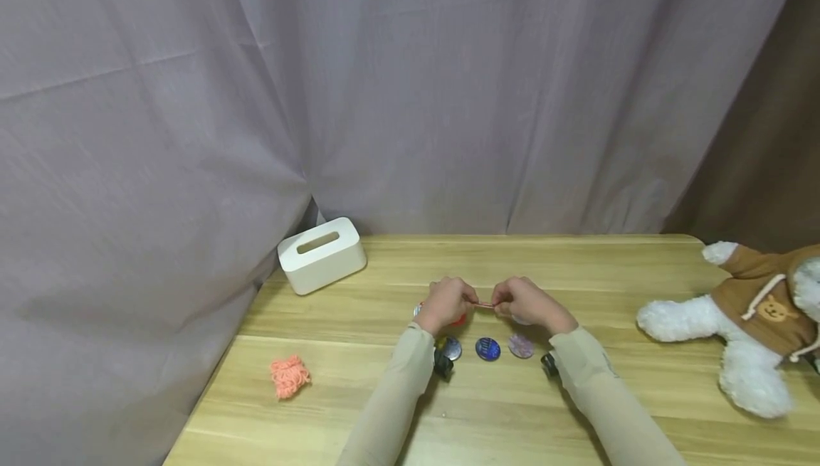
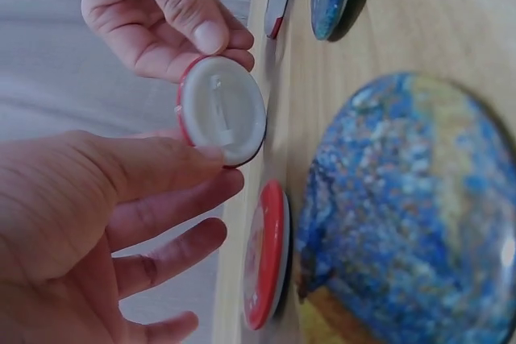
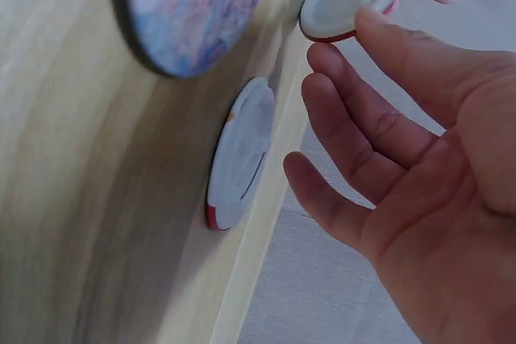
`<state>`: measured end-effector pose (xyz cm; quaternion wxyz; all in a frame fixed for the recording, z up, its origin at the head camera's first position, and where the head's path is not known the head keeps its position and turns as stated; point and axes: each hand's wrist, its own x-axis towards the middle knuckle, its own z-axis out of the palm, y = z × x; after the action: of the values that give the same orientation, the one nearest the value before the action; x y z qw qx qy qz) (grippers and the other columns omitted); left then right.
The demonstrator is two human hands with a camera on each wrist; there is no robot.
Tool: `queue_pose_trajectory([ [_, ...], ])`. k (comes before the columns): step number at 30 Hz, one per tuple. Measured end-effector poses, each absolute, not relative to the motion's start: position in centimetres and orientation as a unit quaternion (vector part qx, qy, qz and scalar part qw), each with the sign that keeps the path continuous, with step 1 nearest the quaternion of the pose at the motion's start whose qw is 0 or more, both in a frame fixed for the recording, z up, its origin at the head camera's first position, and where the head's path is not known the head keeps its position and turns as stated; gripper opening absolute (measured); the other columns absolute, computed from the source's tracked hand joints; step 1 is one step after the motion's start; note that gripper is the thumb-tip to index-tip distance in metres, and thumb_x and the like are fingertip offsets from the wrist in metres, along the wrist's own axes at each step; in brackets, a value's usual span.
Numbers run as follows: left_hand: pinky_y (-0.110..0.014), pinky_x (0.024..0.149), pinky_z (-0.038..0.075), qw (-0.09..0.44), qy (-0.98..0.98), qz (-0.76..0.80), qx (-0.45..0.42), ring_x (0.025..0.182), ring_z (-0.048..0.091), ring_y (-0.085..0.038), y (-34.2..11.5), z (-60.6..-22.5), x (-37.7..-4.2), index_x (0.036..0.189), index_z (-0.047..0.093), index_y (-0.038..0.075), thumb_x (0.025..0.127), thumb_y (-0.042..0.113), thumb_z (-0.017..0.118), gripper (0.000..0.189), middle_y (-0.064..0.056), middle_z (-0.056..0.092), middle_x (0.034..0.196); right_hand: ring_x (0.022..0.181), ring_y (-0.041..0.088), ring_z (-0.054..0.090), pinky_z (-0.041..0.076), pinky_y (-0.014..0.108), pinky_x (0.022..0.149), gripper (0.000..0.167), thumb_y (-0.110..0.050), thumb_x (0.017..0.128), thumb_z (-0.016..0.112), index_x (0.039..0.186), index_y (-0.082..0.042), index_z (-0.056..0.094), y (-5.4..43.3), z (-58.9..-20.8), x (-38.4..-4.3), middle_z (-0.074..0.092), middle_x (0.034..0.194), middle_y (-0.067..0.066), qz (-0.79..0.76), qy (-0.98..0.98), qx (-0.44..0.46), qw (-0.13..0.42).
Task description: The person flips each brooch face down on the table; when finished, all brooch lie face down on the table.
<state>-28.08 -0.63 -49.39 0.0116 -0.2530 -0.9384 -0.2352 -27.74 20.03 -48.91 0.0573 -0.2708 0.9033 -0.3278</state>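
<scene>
A round pin badge [image 1: 485, 305] with a red edge is held up between both hands, its white back and pin clasp showing in the wrist views. At one edge, the thumb and fingers of my left hand [image 1: 446, 302] pinch it. My right hand [image 1: 525, 302] pinches the opposite edge, with its other fingers spread loosely in the right wrist view. Below the left hand lies a red badge [image 2: 266, 255], beside a blue and yellow painted badge [image 2: 403, 215]. A badge lying white back up [image 3: 242, 155] is on the table near the right hand.
A dark blue badge [image 1: 488, 349] and a pink-purple badge [image 1: 521, 346] lie in front of the hands. A white tissue box [image 1: 327, 260] stands at the back left, a coral yarn bundle [image 1: 290, 377] at the left. At the right sits a plush toy [image 1: 756, 309] in a brown hoodie.
</scene>
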Motion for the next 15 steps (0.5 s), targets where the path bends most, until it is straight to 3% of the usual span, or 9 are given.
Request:
queue_pose_trajectory([
  [7, -0.037, 0.084, 0.048, 0.036, -0.94, -0.242, -0.238, 0.078, 0.059, -0.008, -0.56, -49.07, -27.88, 0.093, 0.082, 0.022, 0.088, 0.016, 0.078, 0.009, 0.012, 0.075, 0.088, 0.074, 0.015, 0.059, 0.05, 0.039, 0.074, 0.011, 0.003, 0.089, 0.069, 0.083, -0.006, 0.072, 20.45, -49.03, -27.9, 0.071, 0.08, 0.001, -0.344, 0.903, -0.256, 0.017],
  [11, -0.031, 0.08, 0.048, 0.042, -0.937, -0.26, -0.228, 0.081, 0.062, -0.006, -0.52, -48.85, -27.76, 0.096, 0.082, 0.02, 0.089, 0.016, 0.077, 0.009, 0.01, 0.075, 0.09, 0.081, 0.017, 0.064, 0.052, 0.044, 0.079, 0.011, 0.003, 0.089, 0.068, 0.087, -0.007, 0.071, 20.36, -48.78, -27.85, 0.072, 0.085, 0.001, -0.354, 0.903, -0.242, 0.014],
  [15, -0.03, 0.08, 0.05, 0.049, -0.937, -0.265, -0.223, 0.085, 0.066, -0.008, -0.49, -48.67, -27.86, 0.096, 0.082, 0.017, 0.089, 0.015, 0.077, 0.009, 0.007, 0.076, 0.091, 0.079, 0.017, 0.065, 0.053, 0.041, 0.076, 0.011, 0.004, 0.088, 0.068, 0.088, -0.007, 0.07, 20.08, -48.55, -27.9, 0.071, 0.083, 0.001, -0.356, 0.904, -0.238, 0.008],
])
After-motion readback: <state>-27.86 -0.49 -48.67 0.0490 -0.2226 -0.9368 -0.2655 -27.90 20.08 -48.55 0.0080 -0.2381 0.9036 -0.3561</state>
